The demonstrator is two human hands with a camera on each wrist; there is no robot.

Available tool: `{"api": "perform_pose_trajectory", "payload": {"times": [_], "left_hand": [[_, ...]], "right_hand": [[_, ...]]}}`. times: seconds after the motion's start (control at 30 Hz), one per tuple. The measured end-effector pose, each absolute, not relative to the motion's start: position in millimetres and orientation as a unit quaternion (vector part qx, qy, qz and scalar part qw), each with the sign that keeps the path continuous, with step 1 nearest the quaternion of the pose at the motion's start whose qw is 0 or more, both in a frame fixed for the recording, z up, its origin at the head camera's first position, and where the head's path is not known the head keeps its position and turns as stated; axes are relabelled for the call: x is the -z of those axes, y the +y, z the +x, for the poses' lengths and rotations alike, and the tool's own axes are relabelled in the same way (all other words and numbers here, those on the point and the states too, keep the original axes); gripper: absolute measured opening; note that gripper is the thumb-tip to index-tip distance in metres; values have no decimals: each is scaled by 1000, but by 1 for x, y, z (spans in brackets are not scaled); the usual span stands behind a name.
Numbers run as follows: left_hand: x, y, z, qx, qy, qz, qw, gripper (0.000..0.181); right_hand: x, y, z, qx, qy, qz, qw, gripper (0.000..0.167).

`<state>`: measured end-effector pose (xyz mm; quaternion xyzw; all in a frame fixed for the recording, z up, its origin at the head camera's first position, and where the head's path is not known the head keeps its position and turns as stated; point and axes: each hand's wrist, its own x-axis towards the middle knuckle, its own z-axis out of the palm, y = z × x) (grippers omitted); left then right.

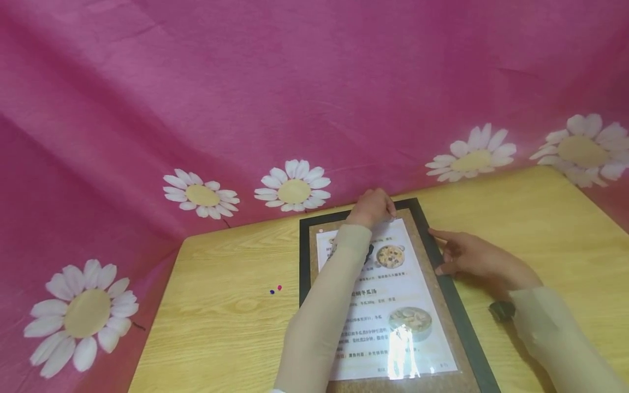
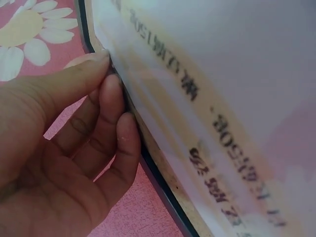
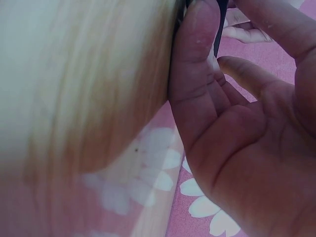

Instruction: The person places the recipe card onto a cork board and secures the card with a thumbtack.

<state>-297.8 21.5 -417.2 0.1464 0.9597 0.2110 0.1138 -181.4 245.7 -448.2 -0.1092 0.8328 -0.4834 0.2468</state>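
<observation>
A dark-framed cork board (image 1: 304, 256) lies on the table, with a glossy printed recipe sheet (image 1: 393, 289) over its cork. My left hand (image 1: 372, 208) is at the board's far edge, near the sheet's top right corner. In the left wrist view, its thumb and bent fingers (image 2: 129, 140) come together at the sheet's edge. Something small and dark is between the tips, mostly hidden. My right hand (image 1: 472, 257) touches the board's right side with thumb and forefinger spread along the frame. A pale small pin (image 1: 321, 231) sits at the sheet's top left corner.
On the wooden table (image 1: 221, 311), left of the board, lie a magenta pin (image 1: 279, 287) and a blue pin (image 1: 272, 292). A pink cloth (image 1: 295, 98) with white daisies hangs behind the table. My left forearm covers part of the sheet.
</observation>
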Motion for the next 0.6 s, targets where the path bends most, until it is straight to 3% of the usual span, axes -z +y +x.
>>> {"api": "perform_pose_trajectory", "payload": {"times": [0.23,0.4,0.6], "left_hand": [[419,18,-299,-216,959,150,106,9],[423,9,-296,-238,954,161,90,6],[419,-3,-295,-304,933,172,92,16]], "right_hand": [[449,244,-185,444,857,-149,214,97],[448,242,-185,452,852,-136,227,100],[452,246,-186,442,858,-137,223,99]]}}
